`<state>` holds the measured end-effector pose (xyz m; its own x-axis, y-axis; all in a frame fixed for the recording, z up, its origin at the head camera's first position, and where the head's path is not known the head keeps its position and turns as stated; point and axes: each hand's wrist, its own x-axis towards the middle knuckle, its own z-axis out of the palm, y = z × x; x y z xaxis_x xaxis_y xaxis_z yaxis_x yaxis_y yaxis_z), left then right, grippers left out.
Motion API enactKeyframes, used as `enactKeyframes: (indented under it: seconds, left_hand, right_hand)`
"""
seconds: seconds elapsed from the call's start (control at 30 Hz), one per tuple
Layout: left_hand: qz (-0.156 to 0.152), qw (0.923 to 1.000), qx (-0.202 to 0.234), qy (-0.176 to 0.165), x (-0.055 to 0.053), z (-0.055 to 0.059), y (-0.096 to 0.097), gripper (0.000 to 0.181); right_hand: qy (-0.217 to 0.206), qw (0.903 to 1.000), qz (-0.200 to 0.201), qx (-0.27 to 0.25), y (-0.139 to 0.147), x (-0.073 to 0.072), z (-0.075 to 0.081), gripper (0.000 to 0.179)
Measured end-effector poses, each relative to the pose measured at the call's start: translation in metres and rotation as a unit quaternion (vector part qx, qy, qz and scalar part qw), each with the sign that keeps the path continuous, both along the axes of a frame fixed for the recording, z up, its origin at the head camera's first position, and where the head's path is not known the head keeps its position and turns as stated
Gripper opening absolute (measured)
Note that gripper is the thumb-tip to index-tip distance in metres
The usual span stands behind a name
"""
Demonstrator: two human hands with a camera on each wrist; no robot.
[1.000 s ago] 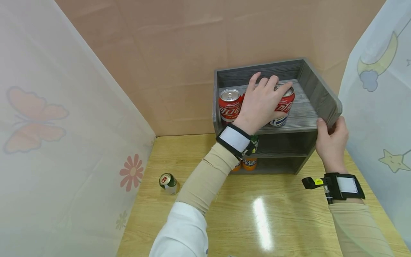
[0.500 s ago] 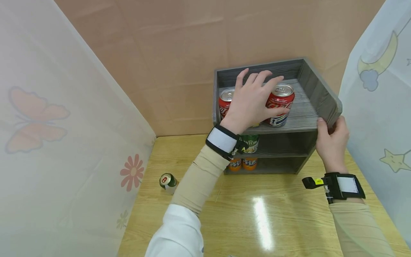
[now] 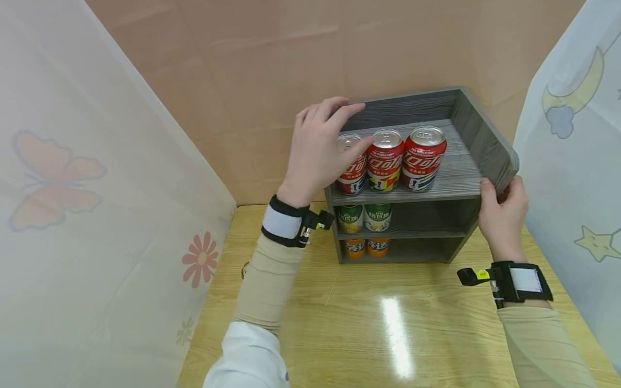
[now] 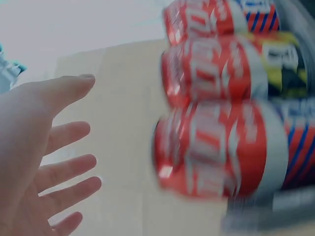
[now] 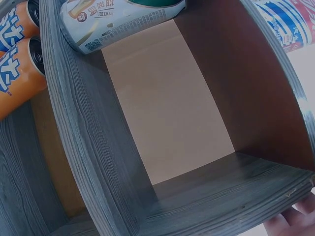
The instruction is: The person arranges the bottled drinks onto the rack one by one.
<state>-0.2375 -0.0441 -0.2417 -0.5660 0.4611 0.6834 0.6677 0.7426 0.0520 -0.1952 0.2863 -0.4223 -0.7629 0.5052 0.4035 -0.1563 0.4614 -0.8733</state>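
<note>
Three red Coca-Cola cans [image 3: 425, 161] stand in a row on the top tier of a grey wood-grain shelf [image 3: 461, 186]. My left hand [image 3: 317, 148] hovers at the row's left end, fingers spread, partly covering the leftmost can [image 3: 351, 175] in the head view. The left wrist view shows a gap between that hand [image 4: 44, 142] and the cans [image 4: 211, 152]. With thumb in front and fingers round the outside, my right hand [image 3: 503, 215] grips the shelf's right side panel. Only some of its fingers [image 5: 295, 216] appear in the right wrist view.
Two green-and-white cans [image 3: 377, 217] stand at the left of the middle tier, two orange cans [image 3: 377, 248] on the bottom tier. Another can [image 3: 244, 270] on the wooden table [image 3: 349, 323] is mostly behind my left forearm. Patterned sheets [image 3: 97, 215] flank the table.
My left hand has moved left, off the right and middle cans, uncovering them and the tiers below. Its forearm now covers most of the table can. My right hand keeps its grip.
</note>
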Motion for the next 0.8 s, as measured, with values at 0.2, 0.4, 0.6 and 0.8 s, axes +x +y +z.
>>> enactKeyframes:
  seconds: [0.2,0.4,0.6,0.8]
  left_hand:
    - [0.008,0.998,0.061,-0.01,0.003,0.001,-0.042,0.053]
    - [0.021,0.9941,0.103,-0.029,0.002,-0.004,-0.075,0.05]
    - [0.073,0.9814,0.125,-0.126,0.003,-0.018,-0.102,0.054]
    - [0.13,0.9563,0.127,-0.229,0.003,-0.046,-0.135,0.058]
  right_hand:
    - [0.005,1.0,0.001,-0.001,0.001,0.0,0.0,0.038]
    - [0.01,0.9999,-0.004,0.003,0.001,0.001,0.0,0.034]
    - [0.003,1.0,-0.004,0.004,0.001,0.001,0.0,0.038]
    - [-0.01,0.9999,-0.004,0.003,0.0,-0.001,0.0,0.039]
